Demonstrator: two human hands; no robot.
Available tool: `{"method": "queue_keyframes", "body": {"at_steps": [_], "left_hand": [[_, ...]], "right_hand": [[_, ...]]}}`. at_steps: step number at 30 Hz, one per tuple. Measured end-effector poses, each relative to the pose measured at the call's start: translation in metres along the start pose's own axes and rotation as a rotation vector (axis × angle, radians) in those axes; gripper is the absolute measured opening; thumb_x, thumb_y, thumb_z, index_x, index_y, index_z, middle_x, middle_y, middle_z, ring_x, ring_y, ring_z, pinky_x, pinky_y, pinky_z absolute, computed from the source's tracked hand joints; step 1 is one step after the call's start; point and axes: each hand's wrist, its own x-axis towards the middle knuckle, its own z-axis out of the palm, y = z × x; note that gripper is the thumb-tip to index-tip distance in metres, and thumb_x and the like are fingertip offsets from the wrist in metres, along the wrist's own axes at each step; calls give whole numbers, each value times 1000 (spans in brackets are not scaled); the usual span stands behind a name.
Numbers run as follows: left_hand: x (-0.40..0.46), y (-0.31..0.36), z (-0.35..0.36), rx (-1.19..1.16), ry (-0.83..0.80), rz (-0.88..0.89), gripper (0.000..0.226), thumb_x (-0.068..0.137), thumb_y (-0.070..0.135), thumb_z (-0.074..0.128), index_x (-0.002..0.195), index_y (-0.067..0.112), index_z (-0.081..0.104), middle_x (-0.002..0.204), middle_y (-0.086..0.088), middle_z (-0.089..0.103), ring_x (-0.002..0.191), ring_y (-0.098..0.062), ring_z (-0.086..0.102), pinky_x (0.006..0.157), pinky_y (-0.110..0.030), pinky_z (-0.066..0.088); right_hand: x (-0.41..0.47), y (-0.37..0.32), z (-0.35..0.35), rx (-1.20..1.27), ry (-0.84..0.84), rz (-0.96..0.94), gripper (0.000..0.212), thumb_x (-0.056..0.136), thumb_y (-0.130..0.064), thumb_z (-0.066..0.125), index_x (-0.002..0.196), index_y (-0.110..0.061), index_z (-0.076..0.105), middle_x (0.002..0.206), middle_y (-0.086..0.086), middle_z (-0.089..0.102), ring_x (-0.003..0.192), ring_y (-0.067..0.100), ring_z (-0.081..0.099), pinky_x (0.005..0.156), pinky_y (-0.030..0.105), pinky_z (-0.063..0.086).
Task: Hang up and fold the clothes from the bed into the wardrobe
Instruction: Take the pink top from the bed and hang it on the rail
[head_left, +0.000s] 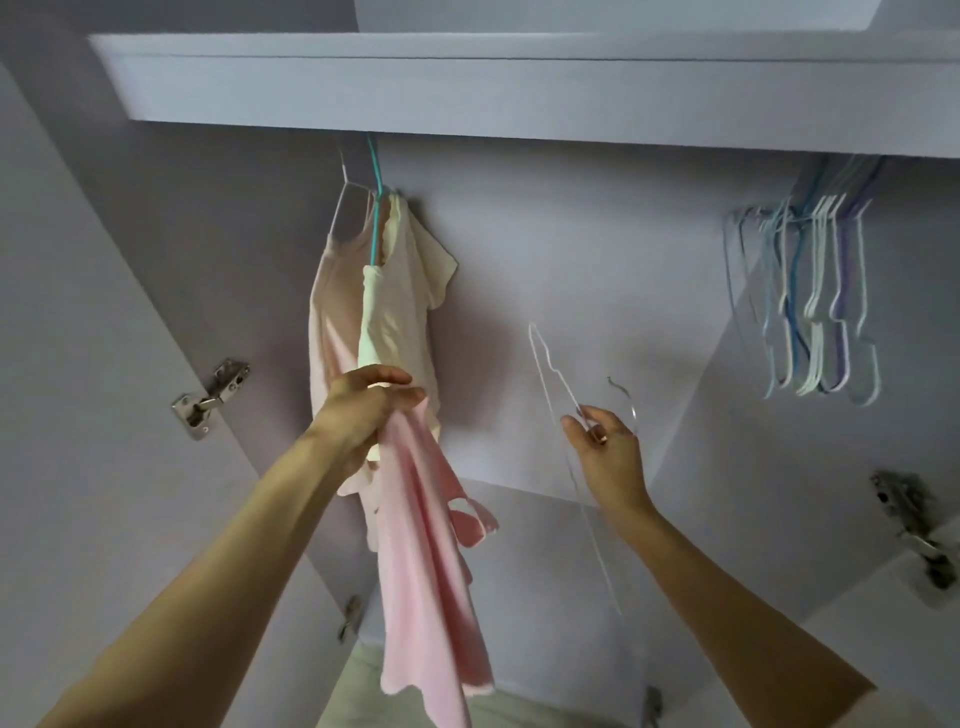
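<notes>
Inside an open lilac wardrobe (571, 249), seen from below, two bare arms reach up. On the left, the left hand (363, 410) has its fingers curled round a bunched pink garment (421, 582), which hangs limp from the grip down to the near edge of the view. This cloth looks thin, soft and very light, with a scalloped hem; it will likely sag and slip wherever it is not held, so the shoulders or neckline seem the best places to grip it.

On the right, the right hand (605, 441) pinches a thin white wire hanger (550, 364) near its neck, between thumb and fingers. The hanger looks stiff, smooth and slender, and almost vanishes against the pale back wall.

Above the left hand, a cream top (400, 291) already hangs on a teal hanger (375, 208), with a pale peach garment (332, 301) just beside it. Far right, a cluster of spare hangers (810, 291) in blue, white and purple dangles under the shelf (467, 78). Metal hinges (210, 397) show on both doors.
</notes>
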Motion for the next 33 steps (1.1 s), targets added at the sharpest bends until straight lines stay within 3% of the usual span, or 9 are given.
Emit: {"method": "queue_keyframes", "body": {"at_steps": [3,6,11,16,19,22,27,29,33], "left_hand": [[-6,-3,-12,71,43,11,18,78,5,71,75,16,58,71,-2,58,66,-15,50,61,-27,34],[-15,-4,-25,125,61,51,17,79,7,70,73,15,57,68,-1,56,60,-13,50,57,-25,36],[-34,0,-45,278,3,159,18,80,6,70,73,16,57,62,5,51,46,-1,45,44,-14,33],[-58,11,-72,209,6,227,19,81,-3,66,77,15,62,68,7,65,62,-2,60,57,-11,45],[-71,18,-85,76,37,215,21,85,-7,58,84,14,63,75,3,68,68,-7,62,61,-15,48],[-81,25,-92,-13,77,246,24,87,-6,55,97,15,61,95,-6,65,82,-17,59,75,-28,44],[-96,34,-106,-23,179,338,43,90,-9,49,121,20,51,118,-15,62,97,-28,55,95,-49,42],[-98,33,-113,-12,188,338,49,91,-11,46,127,23,46,124,-13,60,98,-26,57,94,-48,43],[-100,26,-119,5,182,323,47,91,-9,46,122,27,50,122,-7,61,88,-17,60,78,-32,48]], "right_hand": [[-14,2,11,122,91,76,30,93,-23,54,68,-6,58,49,-9,44,49,5,39,53,20,34],[-13,-7,23,369,225,336,49,96,-31,46,52,-11,44,33,-10,41,33,2,37,39,12,31],[-7,-40,49,831,206,612,46,95,-29,47,56,-18,26,32,-10,26,26,6,23,33,14,22],[-6,-86,81,1101,9,605,46,95,-26,40,56,-19,18,33,-7,19,27,10,17,37,21,17],[-11,-108,100,1150,-124,579,51,94,-22,38,47,-20,20,33,-6,16,28,10,14,36,19,13],[-22,-116,121,1107,-211,619,51,94,-19,39,45,-19,22,30,-6,17,24,8,14,32,13,12],[-30,-114,136,887,-62,608,38,91,-19,45,57,-15,30,34,-6,32,24,6,28,35,18,25],[-25,-121,135,882,-44,560,36,91,-19,45,59,-14,30,32,-9,31,24,7,27,34,15,24],[-19,-135,138,1049,-131,569,39,91,-18,41,58,-18,21,32,-8,18,25,8,16,34,11,15]]}}
